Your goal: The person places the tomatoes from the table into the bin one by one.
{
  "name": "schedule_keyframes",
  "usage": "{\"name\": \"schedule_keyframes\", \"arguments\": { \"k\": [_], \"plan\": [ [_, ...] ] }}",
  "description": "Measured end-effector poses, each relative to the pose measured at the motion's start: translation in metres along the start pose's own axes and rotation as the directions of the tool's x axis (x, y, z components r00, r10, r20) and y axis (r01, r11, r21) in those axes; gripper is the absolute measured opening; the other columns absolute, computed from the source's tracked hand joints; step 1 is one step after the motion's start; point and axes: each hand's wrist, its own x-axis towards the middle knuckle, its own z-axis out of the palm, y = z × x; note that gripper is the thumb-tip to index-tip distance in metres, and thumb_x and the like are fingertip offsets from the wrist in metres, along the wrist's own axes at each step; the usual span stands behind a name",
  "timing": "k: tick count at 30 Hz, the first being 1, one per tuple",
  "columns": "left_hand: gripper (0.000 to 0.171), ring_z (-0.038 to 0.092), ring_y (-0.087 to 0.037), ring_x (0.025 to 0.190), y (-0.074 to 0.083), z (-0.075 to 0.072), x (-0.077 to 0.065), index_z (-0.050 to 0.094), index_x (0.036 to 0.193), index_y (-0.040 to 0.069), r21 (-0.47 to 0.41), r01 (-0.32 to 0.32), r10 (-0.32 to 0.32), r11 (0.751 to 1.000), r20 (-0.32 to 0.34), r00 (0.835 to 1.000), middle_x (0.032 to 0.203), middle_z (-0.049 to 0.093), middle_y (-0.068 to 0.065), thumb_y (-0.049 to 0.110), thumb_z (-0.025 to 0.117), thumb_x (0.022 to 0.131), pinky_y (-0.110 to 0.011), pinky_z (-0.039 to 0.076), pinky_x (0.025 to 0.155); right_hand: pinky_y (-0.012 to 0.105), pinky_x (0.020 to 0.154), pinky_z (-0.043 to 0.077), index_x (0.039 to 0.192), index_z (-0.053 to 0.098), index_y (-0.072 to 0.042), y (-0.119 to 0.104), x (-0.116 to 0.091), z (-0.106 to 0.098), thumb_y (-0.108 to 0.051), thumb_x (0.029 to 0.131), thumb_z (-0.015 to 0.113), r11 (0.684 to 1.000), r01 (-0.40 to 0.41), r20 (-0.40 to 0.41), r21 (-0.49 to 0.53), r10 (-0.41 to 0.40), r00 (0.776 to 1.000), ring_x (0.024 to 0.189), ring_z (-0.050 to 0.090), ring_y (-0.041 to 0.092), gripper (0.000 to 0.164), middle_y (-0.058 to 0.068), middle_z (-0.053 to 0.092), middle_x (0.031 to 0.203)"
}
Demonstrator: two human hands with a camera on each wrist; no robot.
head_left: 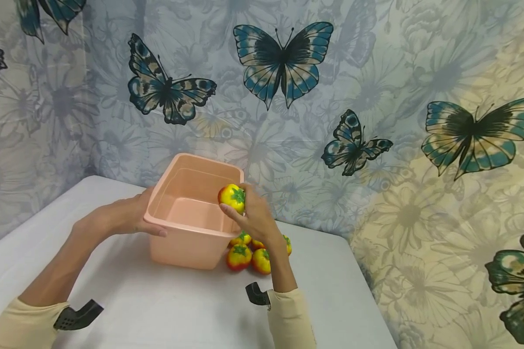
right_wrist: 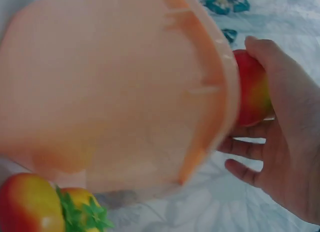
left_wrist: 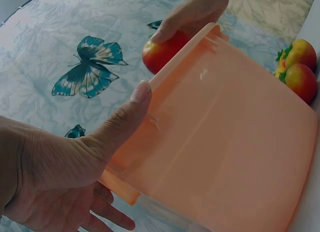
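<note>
A peach-coloured plastic bin [head_left: 179, 247] stands tilted on the table, its opening facing up toward the head camera. My left hand [head_left: 128, 213] grips its left rim, with the thumb along the outside in the left wrist view. My right hand [head_left: 257, 213] holds a red-and-yellow fruit [head_left: 232, 196] with a green leafy cap at the bin's right rim. In the right wrist view, this fruit [right_wrist: 250, 87] sits between thumb and fingers, partly behind the rim. Several similar fruits [head_left: 238, 257] lie on the table beside the bin's right side, some hidden by my right arm.
The white table [head_left: 166, 310] reaches back to a wall covering [head_left: 279, 140] printed with butterflies and flowers. Black wrist devices [head_left: 79, 315] sit at both sleeve cuffs. The bin's inside floor [head_left: 196, 213] shows no fruit in the visible part.
</note>
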Motion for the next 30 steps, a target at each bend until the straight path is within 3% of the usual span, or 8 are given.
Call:
{"name": "schedule_keyframes", "arguments": {
  "k": [4, 7, 8, 11, 14, 21, 30],
  "plan": [
    [0.136, 0.059, -0.04, 0.131, 0.001, 0.0, 0.0, 0.0, 0.164, -0.002, -0.005, -0.002, 0.002, 1.0, 0.0, 1.0, 0.155, 0.044, -0.029, 0.054, 0.089, 0.077, -0.061, 0.055, 0.101, 0.024, 0.08, 0.058, 0.149, 0.043, -0.014, -0.004, 0.004, 0.014, -0.059, 0.1, 0.06, 0.999, 0.047, 0.033, 0.005, -0.047, 0.998, 0.09, 0.064, 0.014, 0.07, 0.003, 0.067, 0.11],
    [0.136, 0.06, -0.04, 0.131, 0.003, 0.0, 0.0, 0.001, 0.164, -0.002, 0.008, 0.007, -0.007, 1.0, -0.001, 1.0, 0.156, 0.044, -0.03, 0.056, 0.089, 0.076, -0.062, 0.055, 0.1, 0.03, 0.085, 0.06, 0.147, 0.044, -0.015, -0.006, 0.006, 0.023, -0.06, 0.1, 0.059, 0.999, 0.036, 0.064, 0.012, -0.036, 0.997, 0.096, 0.065, 0.018, 0.066, 0.003, 0.066, 0.113],
    [0.137, 0.059, -0.04, 0.131, 0.003, 0.0, -0.001, 0.001, 0.164, -0.001, 0.008, 0.011, -0.011, 1.0, -0.001, 1.0, 0.156, 0.043, -0.03, 0.057, 0.088, 0.076, -0.062, 0.055, 0.101, 0.034, 0.093, 0.059, 0.149, 0.043, -0.016, -0.007, 0.006, 0.025, -0.062, 0.1, 0.057, 1.0, 0.018, 0.081, 0.005, -0.018, 0.997, 0.104, 0.065, 0.021, 0.069, 0.004, 0.067, 0.118],
    [0.137, 0.059, -0.04, 0.13, 0.004, -0.001, -0.001, 0.001, 0.164, 0.0, -0.002, 0.007, -0.007, 1.0, -0.006, 1.0, 0.157, 0.042, -0.03, 0.057, 0.088, 0.076, -0.062, 0.055, 0.101, 0.048, 0.115, 0.047, 0.157, 0.037, -0.019, -0.009, 0.006, 0.03, -0.07, 0.098, 0.053, 0.999, -0.048, 0.149, -0.009, 0.048, 0.988, 0.131, 0.056, 0.029, 0.079, 0.005, 0.066, 0.132],
    [0.137, 0.059, -0.04, 0.13, 0.003, 0.0, -0.002, 0.0, 0.164, 0.0, -0.01, 0.002, -0.002, 1.0, -0.013, 1.0, 0.157, 0.042, -0.03, 0.056, 0.089, 0.076, -0.062, 0.056, 0.1, 0.057, 0.126, 0.03, 0.161, 0.033, -0.022, -0.01, 0.005, 0.031, -0.074, 0.096, 0.05, 0.994, -0.101, 0.198, -0.038, 0.106, 0.975, 0.149, 0.04, 0.035, 0.086, 0.006, 0.065, 0.14],
    [0.137, 0.059, -0.04, 0.131, 0.002, 0.0, -0.001, -0.002, 0.165, 0.001, -0.009, -0.02, 0.02, 1.0, -0.017, 1.0, 0.157, 0.042, -0.029, 0.053, 0.089, 0.077, -0.062, 0.055, 0.1, 0.054, 0.129, 0.027, 0.159, 0.038, -0.017, -0.012, 0.006, 0.028, -0.071, 0.099, 0.047, 0.993, -0.093, 0.224, -0.077, 0.108, 0.968, 0.149, 0.042, 0.034, 0.082, 0.008, 0.066, 0.141],
    [0.137, 0.057, -0.041, 0.134, 0.002, 0.0, 0.0, -0.003, 0.164, 0.0, -0.043, -0.036, 0.036, 0.998, -0.003, 0.999, 0.158, 0.04, -0.028, 0.049, 0.09, 0.077, -0.061, 0.054, 0.103, 0.051, 0.129, 0.023, 0.155, 0.044, -0.015, -0.009, 0.008, 0.031, -0.066, 0.101, 0.042, 0.996, -0.022, 0.231, -0.089, 0.042, 0.972, 0.137, 0.054, 0.032, 0.074, 0.014, 0.067, 0.139]
  ]
}}
